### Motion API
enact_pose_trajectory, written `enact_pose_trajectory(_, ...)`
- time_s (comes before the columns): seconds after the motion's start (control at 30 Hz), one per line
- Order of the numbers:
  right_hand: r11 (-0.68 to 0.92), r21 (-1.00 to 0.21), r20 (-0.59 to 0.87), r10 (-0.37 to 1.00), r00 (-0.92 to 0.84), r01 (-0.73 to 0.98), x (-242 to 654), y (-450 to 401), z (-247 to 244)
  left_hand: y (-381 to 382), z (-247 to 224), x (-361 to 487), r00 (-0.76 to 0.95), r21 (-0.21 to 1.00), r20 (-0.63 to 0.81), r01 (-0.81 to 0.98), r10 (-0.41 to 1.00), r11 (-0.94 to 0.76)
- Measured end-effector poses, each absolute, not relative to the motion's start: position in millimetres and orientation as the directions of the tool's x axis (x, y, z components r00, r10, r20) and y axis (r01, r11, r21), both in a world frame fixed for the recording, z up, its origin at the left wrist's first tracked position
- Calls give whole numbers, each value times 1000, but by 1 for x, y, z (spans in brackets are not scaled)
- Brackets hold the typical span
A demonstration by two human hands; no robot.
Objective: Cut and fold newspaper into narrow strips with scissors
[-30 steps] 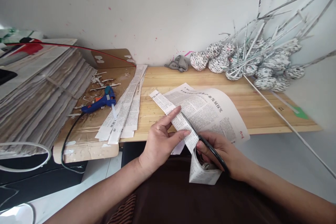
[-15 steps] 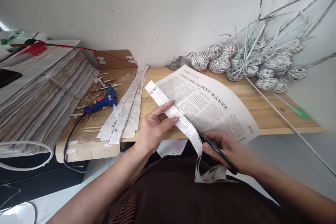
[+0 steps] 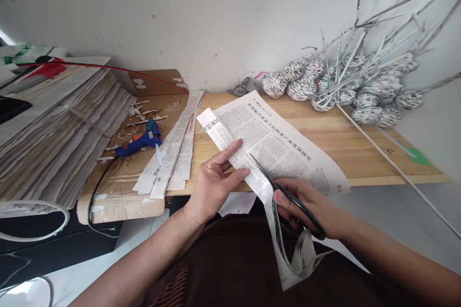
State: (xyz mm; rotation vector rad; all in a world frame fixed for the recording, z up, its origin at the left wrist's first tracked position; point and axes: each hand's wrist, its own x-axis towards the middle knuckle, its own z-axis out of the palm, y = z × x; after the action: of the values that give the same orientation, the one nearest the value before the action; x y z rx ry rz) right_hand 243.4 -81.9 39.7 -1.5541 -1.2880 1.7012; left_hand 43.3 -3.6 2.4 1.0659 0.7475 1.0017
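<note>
My left hand [image 3: 218, 180] pinches the near-left edge of a printed newspaper sheet [image 3: 281, 139], thumb and forefinger over a folded strip along that edge. In my right hand [image 3: 306, 206] are black-handled scissors [image 3: 300, 205], their blades on the sheet beside the left fingertips. From the blades a partly cut newspaper strip [image 3: 277, 249] hangs down and curls in front of my dark clothing. The strip's far end is still joined to the sheet. Part of my right hand's fingers is hidden behind the scissors and paper.
Cut newspaper strips [image 3: 176, 148] lie left on the wooden table [image 3: 223, 100]. A blue glue gun [image 3: 139, 143] rests on cardboard [image 3: 122, 196] with paper scraps, near a tall newspaper stack [image 3: 72, 129]. Several woven paper balls [image 3: 302, 87] with long paper sticks sit at the back right.
The scissors have moved slightly up the sheet's folded edge. The hanging strip has dropped lower and swung out, and the sheet's right side has shifted a little left.
</note>
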Motion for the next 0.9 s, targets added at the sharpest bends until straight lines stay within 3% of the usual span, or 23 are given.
enact_pose_trajectory(0.4,-450,-875,-479,858,-186,180,245,-87,30,-3,4,41,377,954,-26,-267,926,135)
enact_pose_trajectory(0.6,-456,-865,-496,841,-216,211,244,-84,38,-11,7,43,466,934,-99,-262,879,244)
enact_pose_trajectory(0.9,-435,-873,-478,853,-211,220,243,-83,34,-12,6,44,438,915,-115,-302,892,266)
